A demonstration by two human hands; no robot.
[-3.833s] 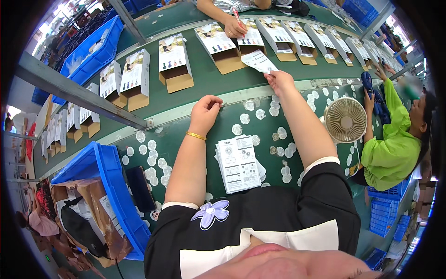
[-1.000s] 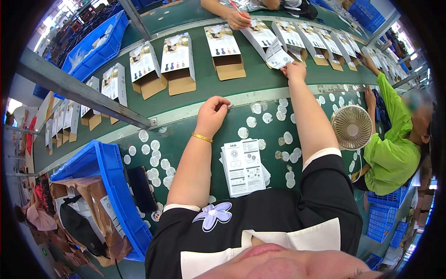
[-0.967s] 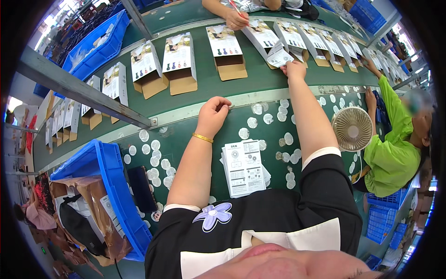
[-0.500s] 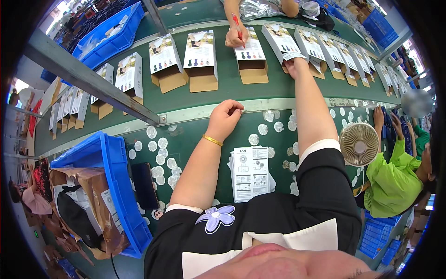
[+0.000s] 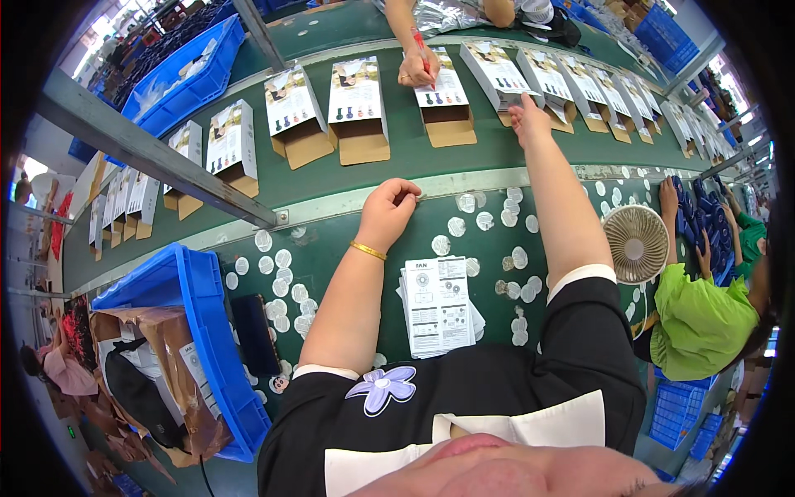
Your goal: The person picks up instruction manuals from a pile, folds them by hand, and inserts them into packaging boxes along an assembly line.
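Paper sheet: half a second ago it showed in the right hand [image 5: 532, 124] — now it is hidden, so its exact spot is unclear.
Box [image 5: 500, 69]: just past the right fingertips, brown open end this way.
Right fingers: partly open, one pointing out; touch on the box unclear.
Left hand [image 5: 387, 217]: loosely curled by the metal strip [image 5: 476, 180] — can't tell what's inside.

Near white leaflet stack [image 5: 436, 315] has legible bold black heading; print on far cartons [image 5: 497, 68] and round stickers [image 5: 440, 245] too small to read.
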